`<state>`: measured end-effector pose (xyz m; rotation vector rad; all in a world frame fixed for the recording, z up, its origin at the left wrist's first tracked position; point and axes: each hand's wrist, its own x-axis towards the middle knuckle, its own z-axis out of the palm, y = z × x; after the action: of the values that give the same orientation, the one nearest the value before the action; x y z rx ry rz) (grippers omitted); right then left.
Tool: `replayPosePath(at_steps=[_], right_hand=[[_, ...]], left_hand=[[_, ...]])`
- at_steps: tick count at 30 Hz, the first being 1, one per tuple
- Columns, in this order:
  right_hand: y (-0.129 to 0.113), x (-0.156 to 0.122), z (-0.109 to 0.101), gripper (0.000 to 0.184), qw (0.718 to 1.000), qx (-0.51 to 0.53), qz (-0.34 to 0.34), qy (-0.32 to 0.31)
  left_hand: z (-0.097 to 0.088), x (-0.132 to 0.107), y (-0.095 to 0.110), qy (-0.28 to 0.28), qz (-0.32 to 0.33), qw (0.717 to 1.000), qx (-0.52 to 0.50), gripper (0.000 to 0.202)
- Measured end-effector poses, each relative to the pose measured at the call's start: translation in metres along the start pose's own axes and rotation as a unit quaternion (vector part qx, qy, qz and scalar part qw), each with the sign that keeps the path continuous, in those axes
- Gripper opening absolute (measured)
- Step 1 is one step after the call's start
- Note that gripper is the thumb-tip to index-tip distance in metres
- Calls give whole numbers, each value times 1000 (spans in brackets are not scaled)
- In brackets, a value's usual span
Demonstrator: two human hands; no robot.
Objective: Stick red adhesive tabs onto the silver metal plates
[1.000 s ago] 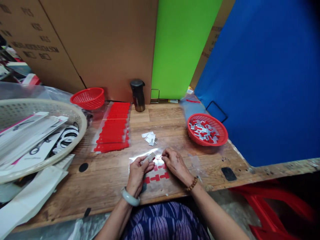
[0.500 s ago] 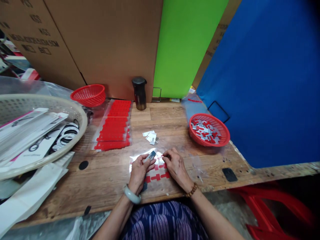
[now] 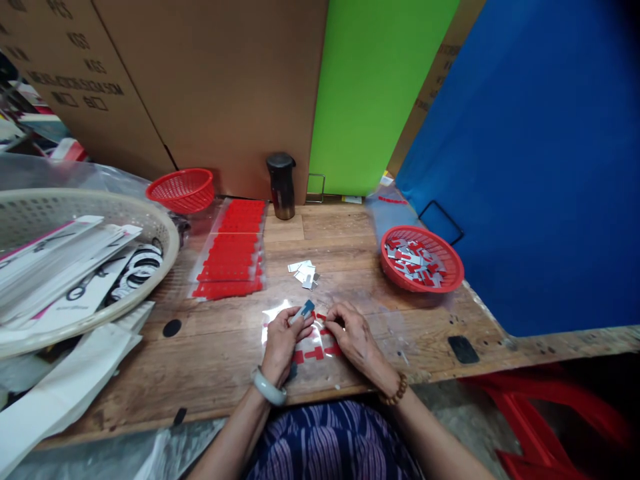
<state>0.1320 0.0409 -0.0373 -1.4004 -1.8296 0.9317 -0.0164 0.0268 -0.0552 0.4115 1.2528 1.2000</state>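
My left hand (image 3: 281, 343) is closed around a small flat grey-blue piece (image 3: 304, 311), pinched between thumb and fingers. Under both hands lies a clear plastic sheet (image 3: 273, 320) with rows of red T-shaped stickers (image 3: 313, 353). My right hand (image 3: 353, 331) pinches at a small red sticker (image 3: 321, 317) by the sheet's upper part; the fingertips partly hide it. Just beyond the sheet is a loose pile of small white and grey pieces (image 3: 303, 272).
A red basket (image 3: 453, 267) of red-and-grey pieces stands at right. Stacked red sticker sheets (image 3: 233, 250), another red basket (image 3: 183, 190) and a dark bottle (image 3: 282, 187) are farther back. A large cream basket (image 3: 170, 260) with printed cards fills the left. Cardboard and coloured boards rise behind.
The view has shifted slightly, so everything sits a little farther right. My left hand keeps the grey-blue piece, and my right fingers stay pinched near the sheet, with more red showing beside them.
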Motion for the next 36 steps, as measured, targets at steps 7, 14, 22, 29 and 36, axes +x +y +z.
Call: replayPosePath(at_steps=[7, 14, 22, 29, 36], right_hand=[[-2, -3, -17, 6, 988, 147, 51, -11], [-19, -16, -34, 8, 989, 132, 52, 43], [-23, -27, -36, 5, 996, 81, 11, 39], [-27, -32, -40, 7, 997, 70, -11, 43], [-30, -31, -41, 8, 997, 69, 1, 41]], left_hand=[[-2, -3, 7, -26, -29, 999, 0, 21], [8, -29, 31, -124, -104, 987, -14, 31], [21, -46, 36, -147, -136, 980, -9, 31], [23, -49, 35, -154, -134, 979, -9, 33], [24, -50, 35, -163, -128, 978, -4, 34]])
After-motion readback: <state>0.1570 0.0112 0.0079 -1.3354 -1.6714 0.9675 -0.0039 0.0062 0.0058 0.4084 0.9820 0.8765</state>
